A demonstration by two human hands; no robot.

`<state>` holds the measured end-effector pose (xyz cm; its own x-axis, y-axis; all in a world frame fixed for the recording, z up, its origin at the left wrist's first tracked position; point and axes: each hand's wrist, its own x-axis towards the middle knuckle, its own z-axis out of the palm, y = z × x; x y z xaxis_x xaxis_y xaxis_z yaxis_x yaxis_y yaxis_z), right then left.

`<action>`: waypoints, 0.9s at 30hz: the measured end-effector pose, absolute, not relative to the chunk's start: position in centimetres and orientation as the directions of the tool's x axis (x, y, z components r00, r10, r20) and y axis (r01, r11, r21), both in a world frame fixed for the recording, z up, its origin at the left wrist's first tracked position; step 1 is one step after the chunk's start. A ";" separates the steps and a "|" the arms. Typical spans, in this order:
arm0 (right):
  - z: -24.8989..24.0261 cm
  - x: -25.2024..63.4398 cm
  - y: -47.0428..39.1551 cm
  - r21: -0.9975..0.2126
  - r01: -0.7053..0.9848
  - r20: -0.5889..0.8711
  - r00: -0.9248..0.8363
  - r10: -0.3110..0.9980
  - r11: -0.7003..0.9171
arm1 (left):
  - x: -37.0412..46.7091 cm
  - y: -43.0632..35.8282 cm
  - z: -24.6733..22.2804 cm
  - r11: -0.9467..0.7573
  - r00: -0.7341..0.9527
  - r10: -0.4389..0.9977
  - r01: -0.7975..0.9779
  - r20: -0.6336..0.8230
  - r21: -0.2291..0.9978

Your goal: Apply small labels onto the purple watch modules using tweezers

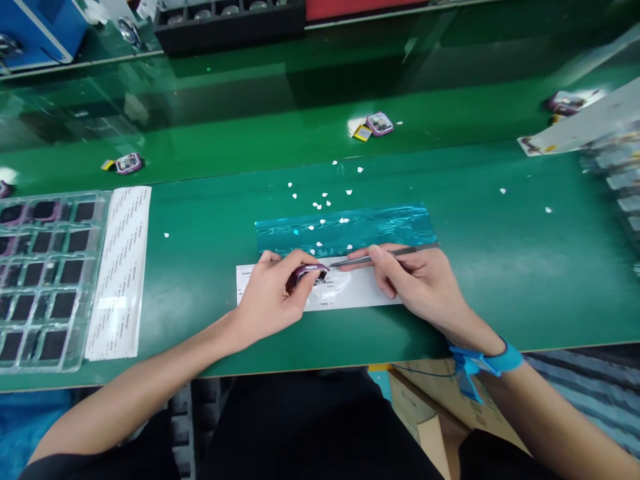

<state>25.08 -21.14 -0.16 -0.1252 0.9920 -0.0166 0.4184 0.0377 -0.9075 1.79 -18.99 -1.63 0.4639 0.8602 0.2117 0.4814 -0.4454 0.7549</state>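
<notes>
Between the thumb and fingers of my left hand point(273, 290) is a small purple watch case point(300, 272), tilted on its edge, its inside partly hidden by my fingers. My right hand point(417, 277) is closed around metal tweezers point(400, 252), whose tips reach close to the case's right edge; whether they touch it I cannot tell. Below both hands lies a white printed sheet point(357, 293). Just behind it, a shiny blue-green film strip point(385, 227) has several small white pieces point(323, 221) scattered on and beyond it.
At the left stand a clear compartment tray point(75, 267) with purple cases and a white printed strip point(117, 280). Opened watch units point(380, 123) with yellow batteries lie on the green belt behind. Stacked trays point(620, 173) are at the right. A blue wrist strap point(487, 363) trails a cord.
</notes>
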 end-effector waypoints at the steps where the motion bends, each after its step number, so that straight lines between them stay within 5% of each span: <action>1: -0.1 25.1 -21.2 -0.909 0.416 -0.018 -0.132 0.991 0.039 | 1.8 -19.0 -1.6 -0.445 0.463 0.861 0.483 0.211 0.755; 17: 0.7 25.6 -21.1 -0.957 0.280 -0.078 0.024 0.997 -0.081 | 1.4 -19.1 -1.6 -0.458 0.461 0.853 0.433 0.246 0.776; 22: 1.0 25.8 -21.2 -0.944 0.236 -0.255 -0.083 0.963 -0.230 | 1.5 -18.9 -1.7 -0.440 0.458 0.861 0.457 0.219 0.773; 27: 0.5 25.2 -20.8 -0.937 0.297 -0.218 -0.086 0.972 -0.184 | 1.5 -18.9 -1.7 -0.452 0.468 0.855 0.464 0.222 0.762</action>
